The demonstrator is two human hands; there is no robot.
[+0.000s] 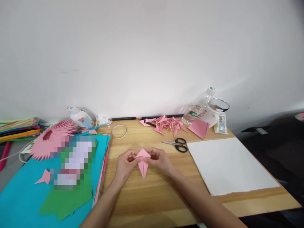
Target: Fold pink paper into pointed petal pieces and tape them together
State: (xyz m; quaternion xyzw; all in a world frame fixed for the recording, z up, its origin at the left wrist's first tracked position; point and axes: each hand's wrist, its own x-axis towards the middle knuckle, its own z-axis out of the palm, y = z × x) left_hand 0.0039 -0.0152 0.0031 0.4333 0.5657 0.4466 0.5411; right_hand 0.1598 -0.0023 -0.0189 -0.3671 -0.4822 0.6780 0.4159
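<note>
Pink folded paper (143, 166), one, at centre: pinched by left hand (125, 160) and right hand (161, 159), thumbs and fingers closed on its edges; judged part-folded. Flat pink paper (199, 129), two o'clock from it: apparently not yet shaped. Folded pink pieces (162, 121), several, one o'clock: seemingly finished.

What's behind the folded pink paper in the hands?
Beside the folded pink paper, the left hand and right hand show, with wooden tabletop beyond. Its back, any fingertips against it and the tabletop straight behind are covered.
</note>
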